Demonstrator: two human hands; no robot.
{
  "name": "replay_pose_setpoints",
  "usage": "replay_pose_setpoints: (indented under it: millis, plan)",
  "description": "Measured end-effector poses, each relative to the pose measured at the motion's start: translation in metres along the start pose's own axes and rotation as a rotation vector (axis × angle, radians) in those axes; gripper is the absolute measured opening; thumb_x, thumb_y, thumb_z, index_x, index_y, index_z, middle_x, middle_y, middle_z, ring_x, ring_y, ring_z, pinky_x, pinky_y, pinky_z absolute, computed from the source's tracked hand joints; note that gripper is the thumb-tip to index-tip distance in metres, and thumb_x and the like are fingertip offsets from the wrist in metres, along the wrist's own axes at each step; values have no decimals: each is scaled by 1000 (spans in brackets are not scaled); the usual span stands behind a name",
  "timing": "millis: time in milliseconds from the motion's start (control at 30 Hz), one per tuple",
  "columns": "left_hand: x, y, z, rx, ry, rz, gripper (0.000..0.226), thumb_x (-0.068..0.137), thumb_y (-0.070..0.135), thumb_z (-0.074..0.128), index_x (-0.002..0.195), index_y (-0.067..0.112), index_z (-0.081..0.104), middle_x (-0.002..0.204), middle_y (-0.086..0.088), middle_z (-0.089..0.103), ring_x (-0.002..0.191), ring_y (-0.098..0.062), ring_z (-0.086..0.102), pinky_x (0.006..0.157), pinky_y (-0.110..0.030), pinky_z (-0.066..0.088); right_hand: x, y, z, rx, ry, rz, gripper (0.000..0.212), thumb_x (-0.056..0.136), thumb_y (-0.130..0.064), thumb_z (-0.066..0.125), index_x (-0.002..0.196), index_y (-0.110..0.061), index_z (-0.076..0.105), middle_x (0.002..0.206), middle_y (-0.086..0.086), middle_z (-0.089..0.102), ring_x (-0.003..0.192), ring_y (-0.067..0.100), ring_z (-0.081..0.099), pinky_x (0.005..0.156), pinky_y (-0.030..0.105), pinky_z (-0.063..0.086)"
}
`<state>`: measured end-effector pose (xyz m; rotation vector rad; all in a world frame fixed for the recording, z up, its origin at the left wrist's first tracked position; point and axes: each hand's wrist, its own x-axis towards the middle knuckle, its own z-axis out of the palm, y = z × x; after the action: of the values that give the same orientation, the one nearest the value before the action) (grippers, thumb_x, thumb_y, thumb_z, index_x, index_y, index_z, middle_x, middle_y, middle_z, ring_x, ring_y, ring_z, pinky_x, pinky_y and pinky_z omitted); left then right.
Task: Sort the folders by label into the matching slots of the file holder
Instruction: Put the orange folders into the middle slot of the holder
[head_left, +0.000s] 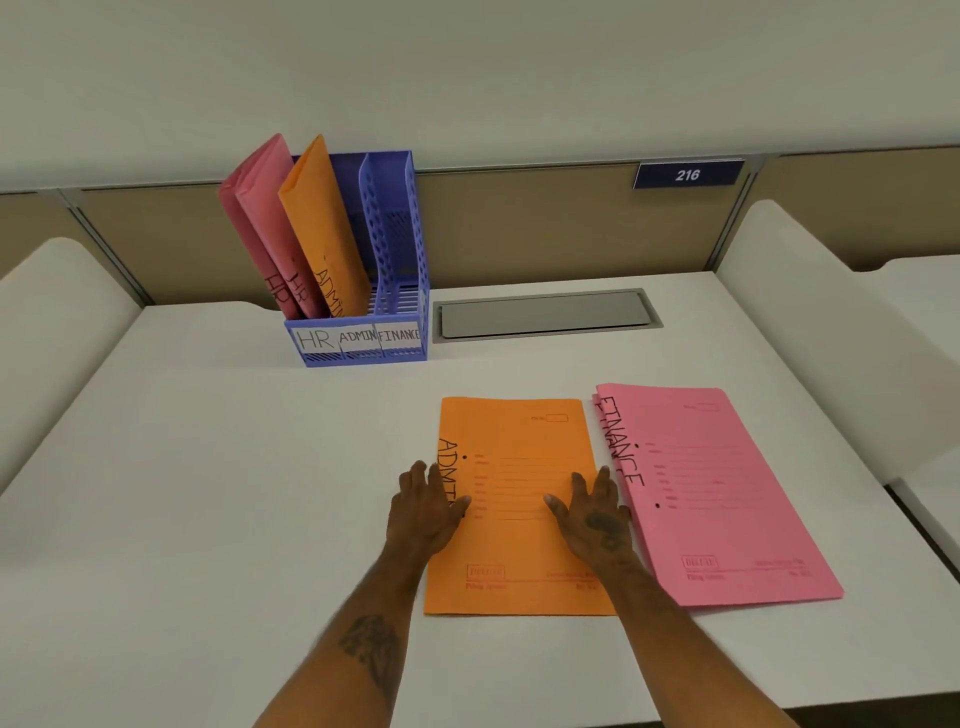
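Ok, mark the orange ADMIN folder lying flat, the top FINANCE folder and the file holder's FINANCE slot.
orange ADMIN folder (519, 452), head view, bare upper cover.
top FINANCE folder (727, 509), head view, middle of cover.
FINANCE slot (399, 335), head view, its front label.

Orange ADMIN folder (524, 499) lies flat at centre; pink FINANCE folders (722, 493) at 3 o'clock; blue file holder (395, 249) at 11 o'clock holds three upright.

Matt white laminate on the desk (208, 467), smooth and faintly sheened. The orange folder (524, 551) looks like thin card, dull and flat; the pink folders (727, 509) beside it are the same matt card. Up back, the file holder (400, 244) is perforated purple plastic with paper labels, and the cable hatch (545, 314) shows brushed grey metal.
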<state>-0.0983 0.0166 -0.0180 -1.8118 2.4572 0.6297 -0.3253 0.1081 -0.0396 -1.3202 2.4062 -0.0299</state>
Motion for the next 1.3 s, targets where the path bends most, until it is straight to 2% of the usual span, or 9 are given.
replay_pose_setpoints:
  millis: [100,200,400,567,700,800,900,1100,1300]
  plan:
    - [2,2,5,-77,21,-199,70,93,63,44,137,9,41,141,-12,35,131,-29,34,101,-45,42,2,-4,1,-28,51,29,71,95,-65,24,147,-18,24,157,19,14,141,36,22,107,51,34]
    - [5,4,8,-141,-24,-277,66,91,66,44,128,11,47,134,-12,38,128,-29,36,98,-46,43,5,-12,0,-5,99,64,71,95,-63,25,145,-13,29,151,19,28,134,33,32,104,46,40]
    - [9,17,15,-214,-42,-277,71,87,66,51,133,13,44,137,-10,37,130,-29,35,98,-47,43,10,-19,0,161,201,106,66,95,-61,33,139,-12,37,139,14,43,124,30,41,97,42,43]
    - [14,19,11,-364,-63,-255,68,88,62,55,135,13,48,136,-11,40,132,-29,35,101,-47,41,16,-21,-1,289,221,103,66,94,-60,39,140,-11,37,139,15,44,125,30,40,93,44,45]
    - [14,21,6,-536,-55,-227,65,87,55,64,134,13,51,133,-11,52,122,-28,53,101,-46,48,19,-21,-2,328,209,108,67,94,-61,38,140,-14,36,139,13,43,126,29,39,93,45,46]
    - [10,23,-4,-738,-65,-234,71,86,48,70,139,13,39,133,-10,61,114,-30,63,98,-48,52,21,-20,-4,355,199,117,66,94,-61,38,140,-14,37,139,14,43,126,30,39,93,45,46]
    - [6,27,-12,-790,-18,-212,74,87,44,70,142,15,32,133,-11,61,113,-31,65,98,-51,52,25,-24,-8,372,160,119,68,93,-62,38,141,-14,36,141,15,42,128,31,39,96,46,45]
    - [-2,46,-39,-789,140,-94,62,95,40,61,146,20,33,137,-6,59,117,-27,62,100,-48,51,43,-56,-55,411,33,-36,75,93,-66,34,148,-15,28,149,16,37,133,35,40,103,47,40]
    - [0,57,-78,-859,335,-57,55,96,36,59,143,20,36,124,1,59,113,-22,61,95,-41,51,48,-140,-168,562,180,-270,76,90,-69,38,149,-25,21,147,13,45,126,35,50,95,47,45]
